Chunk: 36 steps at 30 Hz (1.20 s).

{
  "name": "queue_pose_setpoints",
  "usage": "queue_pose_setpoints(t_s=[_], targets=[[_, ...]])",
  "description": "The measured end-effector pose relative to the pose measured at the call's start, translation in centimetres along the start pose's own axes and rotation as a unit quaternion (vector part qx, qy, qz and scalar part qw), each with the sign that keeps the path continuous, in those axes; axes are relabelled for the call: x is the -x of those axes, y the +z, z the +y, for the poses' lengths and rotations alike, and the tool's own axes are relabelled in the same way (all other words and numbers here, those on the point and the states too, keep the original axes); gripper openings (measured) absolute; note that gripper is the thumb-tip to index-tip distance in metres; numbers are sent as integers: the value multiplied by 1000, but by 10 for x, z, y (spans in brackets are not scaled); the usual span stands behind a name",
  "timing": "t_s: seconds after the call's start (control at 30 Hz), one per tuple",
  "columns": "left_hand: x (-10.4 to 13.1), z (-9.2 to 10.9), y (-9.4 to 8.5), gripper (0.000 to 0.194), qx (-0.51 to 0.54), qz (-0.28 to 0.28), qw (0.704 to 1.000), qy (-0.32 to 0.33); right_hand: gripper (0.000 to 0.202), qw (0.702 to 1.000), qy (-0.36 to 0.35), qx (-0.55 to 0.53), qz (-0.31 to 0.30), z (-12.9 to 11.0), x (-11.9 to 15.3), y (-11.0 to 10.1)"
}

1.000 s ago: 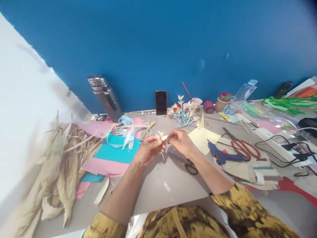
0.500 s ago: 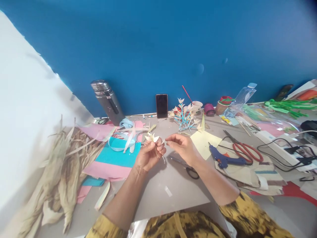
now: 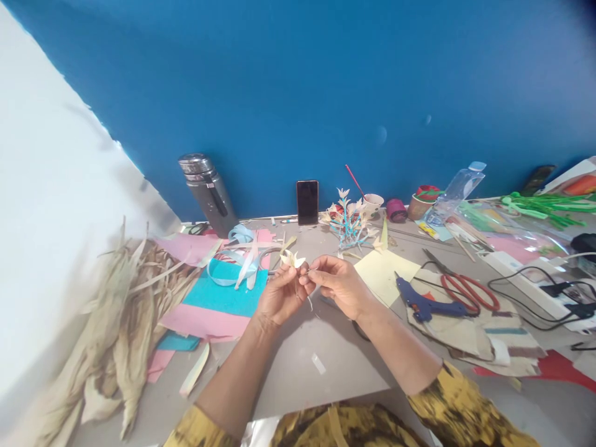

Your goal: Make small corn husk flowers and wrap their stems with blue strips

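A small cream flower rises from my left hand, whose thumb and fingers are closed around its base and thin stem. My right hand meets it from the right, thumb and forefinger pinched at the flower's base on something thin and pale, too small to make out. A thin white strand hangs below the fingers. Behind the hands stands a bunch of similar cream flowers on blue stems. Black-handled scissors lie mostly hidden under my right hand.
Dried husks, turquoise sheet and a grey flask are on the left. A phone leans on the blue wall. Right: yellow paper, blue glue gun, red-handled scissors, power strip, plastic bottle.
My right hand has moved left, and its fingertips now meet my left hand at the flower's base. The black-handled scissors are more hidden. The whole view has shifted slightly.
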<state>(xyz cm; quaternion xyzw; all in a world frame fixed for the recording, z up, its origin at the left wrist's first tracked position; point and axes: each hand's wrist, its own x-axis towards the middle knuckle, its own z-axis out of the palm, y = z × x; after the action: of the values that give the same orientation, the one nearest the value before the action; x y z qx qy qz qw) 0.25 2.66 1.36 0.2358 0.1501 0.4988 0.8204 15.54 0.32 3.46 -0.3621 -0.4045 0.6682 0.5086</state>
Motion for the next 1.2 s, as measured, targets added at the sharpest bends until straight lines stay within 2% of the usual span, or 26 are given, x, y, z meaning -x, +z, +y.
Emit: queue_pose_setpoints(t_s=[0.23,0.43,0.63,0.83,1.2], targets=[[-1,-1,-3,24,-12,8,1000,-4,39,997,-15,46,60,-10,6,7],[-2,-3,-3,25,-23,29,999,-5,36,994,-44,58,77,-14,8,12],[-3,-4,-2,25,-23,41,999,-9,34,993,-45,81,77,-10,9,7],[-3,-7,1,25,-35,70,997,16,37,985,-86,19,151,-4,7,3],[-2,-10,5,25,-99,67,990,78,35,982,-87,-2,166,-4,8,15]])
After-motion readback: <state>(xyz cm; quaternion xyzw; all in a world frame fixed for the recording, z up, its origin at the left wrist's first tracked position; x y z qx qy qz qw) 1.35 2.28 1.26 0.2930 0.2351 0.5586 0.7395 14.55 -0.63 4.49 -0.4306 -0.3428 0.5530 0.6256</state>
